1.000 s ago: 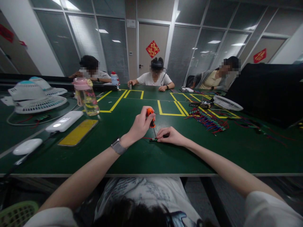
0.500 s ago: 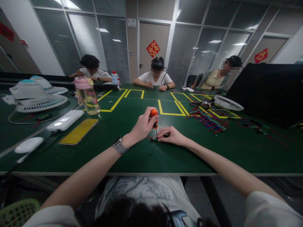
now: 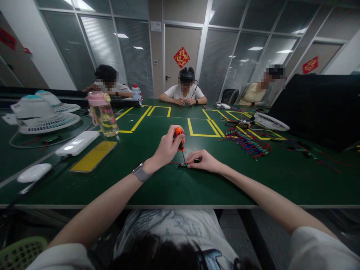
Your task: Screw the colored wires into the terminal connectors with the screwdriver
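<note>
My left hand (image 3: 168,145) is wrapped round the orange and black handle of a screwdriver (image 3: 180,135). Its thin shaft slants down to a small green circuit board (image 3: 182,165) on the table, with the tip at or just over the board. My right hand (image 3: 203,161) pinches at the board's right end, the fingertips close to the screwdriver's tip. What exactly lies between those fingers is partly hidden; a dark piece shows under them. A thin red wire runs out from the board's left side.
The green table (image 3: 157,187) carries a yellow phone (image 3: 93,156), a white power bank (image 3: 77,143), a pink-lidded bottle (image 3: 103,114) and fans (image 3: 47,114) on the left. Wired circuit boards (image 3: 249,142) lie in a row at right, near a black screen (image 3: 320,112). Three people sit opposite.
The screwdriver's handle has tipped a little to the left with my left hand, so its shaft slants more. My right hand stays almost in place at the board.
</note>
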Motion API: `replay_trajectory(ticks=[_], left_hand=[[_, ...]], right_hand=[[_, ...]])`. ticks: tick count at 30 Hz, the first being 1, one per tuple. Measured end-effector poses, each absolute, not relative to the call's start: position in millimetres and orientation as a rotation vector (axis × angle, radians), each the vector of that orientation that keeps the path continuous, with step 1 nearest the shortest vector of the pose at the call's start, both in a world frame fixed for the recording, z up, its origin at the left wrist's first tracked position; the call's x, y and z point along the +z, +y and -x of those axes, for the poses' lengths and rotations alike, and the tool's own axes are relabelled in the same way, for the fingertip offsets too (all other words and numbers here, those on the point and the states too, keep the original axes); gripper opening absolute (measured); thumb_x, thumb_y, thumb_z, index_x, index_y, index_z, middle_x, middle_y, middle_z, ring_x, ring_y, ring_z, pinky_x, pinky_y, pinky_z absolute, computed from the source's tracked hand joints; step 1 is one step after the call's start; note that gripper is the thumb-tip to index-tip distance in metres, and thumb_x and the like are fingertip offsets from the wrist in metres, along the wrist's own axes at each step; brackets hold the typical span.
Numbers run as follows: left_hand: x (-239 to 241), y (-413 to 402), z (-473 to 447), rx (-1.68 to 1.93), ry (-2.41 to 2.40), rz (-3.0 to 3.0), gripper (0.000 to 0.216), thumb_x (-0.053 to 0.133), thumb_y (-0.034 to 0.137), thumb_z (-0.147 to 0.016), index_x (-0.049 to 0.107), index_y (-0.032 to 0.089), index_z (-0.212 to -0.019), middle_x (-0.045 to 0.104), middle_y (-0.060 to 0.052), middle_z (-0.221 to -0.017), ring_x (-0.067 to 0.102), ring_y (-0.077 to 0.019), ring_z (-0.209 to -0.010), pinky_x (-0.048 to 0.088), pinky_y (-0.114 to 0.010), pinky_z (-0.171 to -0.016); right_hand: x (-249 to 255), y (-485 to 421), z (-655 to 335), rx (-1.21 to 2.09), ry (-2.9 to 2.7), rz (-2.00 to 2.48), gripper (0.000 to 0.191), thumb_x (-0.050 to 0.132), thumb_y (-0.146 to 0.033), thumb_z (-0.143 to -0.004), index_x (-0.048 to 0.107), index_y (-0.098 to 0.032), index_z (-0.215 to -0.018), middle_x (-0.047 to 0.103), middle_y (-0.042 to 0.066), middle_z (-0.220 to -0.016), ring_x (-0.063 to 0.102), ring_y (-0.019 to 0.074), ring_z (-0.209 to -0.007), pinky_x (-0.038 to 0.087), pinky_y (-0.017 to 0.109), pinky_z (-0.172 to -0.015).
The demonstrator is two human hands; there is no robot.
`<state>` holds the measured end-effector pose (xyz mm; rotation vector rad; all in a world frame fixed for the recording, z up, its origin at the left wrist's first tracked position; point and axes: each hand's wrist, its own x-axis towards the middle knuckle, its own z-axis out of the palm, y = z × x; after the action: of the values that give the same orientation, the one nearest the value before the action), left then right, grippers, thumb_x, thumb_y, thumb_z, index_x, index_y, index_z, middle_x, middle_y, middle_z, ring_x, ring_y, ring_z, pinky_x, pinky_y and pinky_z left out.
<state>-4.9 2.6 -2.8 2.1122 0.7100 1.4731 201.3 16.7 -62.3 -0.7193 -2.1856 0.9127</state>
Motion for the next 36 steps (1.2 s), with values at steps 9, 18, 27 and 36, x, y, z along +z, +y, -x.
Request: replay_trajectory(ticks=[9, 18, 27, 36], left_hand=[[-5.7, 4.0, 3.9, 1.491, 0.672, -2.104, 0.024, 0.043, 0.043, -0.097, 0.043, 0.02, -0.103, 0.056, 0.002, -0.074, 0.055, -0.0098, -0.061, 0.046, -0.021, -0.058], [-5.8, 1.9, 3.2, 1.485, 0.681, -2.158, 0.023, 0.042, 0.042, -0.097, 0.044, 0.02, -0.103, 0.057, 0.001, -0.075, 0.057, -0.0104, -0.063, 0.046, -0.023, -0.061], [-3.4, -3.0, 0.5, 1.473, 0.653, -2.199, 0.022, 0.045, 0.04, -0.097, 0.045, 0.02, -0.104, 0.058, 0.002, -0.075, 0.059, -0.0098, -0.064, 0.047, -0.021, -0.061], [1.2, -4.8, -2.1, 1.504, 0.675, -2.236, 0.021, 0.053, 0.034, -0.094, 0.052, 0.022, -0.11, 0.059, 0.002, -0.081, 0.061, -0.0101, -0.07, 0.05, -0.023, -0.069]], right_hand=[[-61.3, 16.8, -201.2, 0.923, -2.185, 0.723, 0.02, 0.076, -0.033, -0.075, 0.077, -0.014, -0.082, 0.073, 0.009, -0.085, 0.067, 0.0182, -0.078, 0.053, 0.032, -0.073], [-61.6, 17.2, -201.2, 0.935, -2.177, 0.722, 0.017, 0.076, -0.03, -0.075, 0.077, -0.015, -0.082, 0.073, 0.009, -0.085, 0.067, 0.0181, -0.078, 0.053, 0.032, -0.074], [-59.6, 15.4, -200.7, 0.948, -2.186, 0.758, 0.02, 0.076, -0.032, -0.075, 0.077, -0.015, -0.084, 0.073, 0.008, -0.086, 0.067, 0.0182, -0.078, 0.053, 0.033, -0.076], [-60.0, 14.3, -200.1, 0.917, -2.225, 0.809, 0.023, 0.072, -0.035, -0.078, 0.073, -0.014, -0.087, 0.07, 0.007, -0.086, 0.063, 0.0171, -0.077, 0.05, 0.03, -0.072]])
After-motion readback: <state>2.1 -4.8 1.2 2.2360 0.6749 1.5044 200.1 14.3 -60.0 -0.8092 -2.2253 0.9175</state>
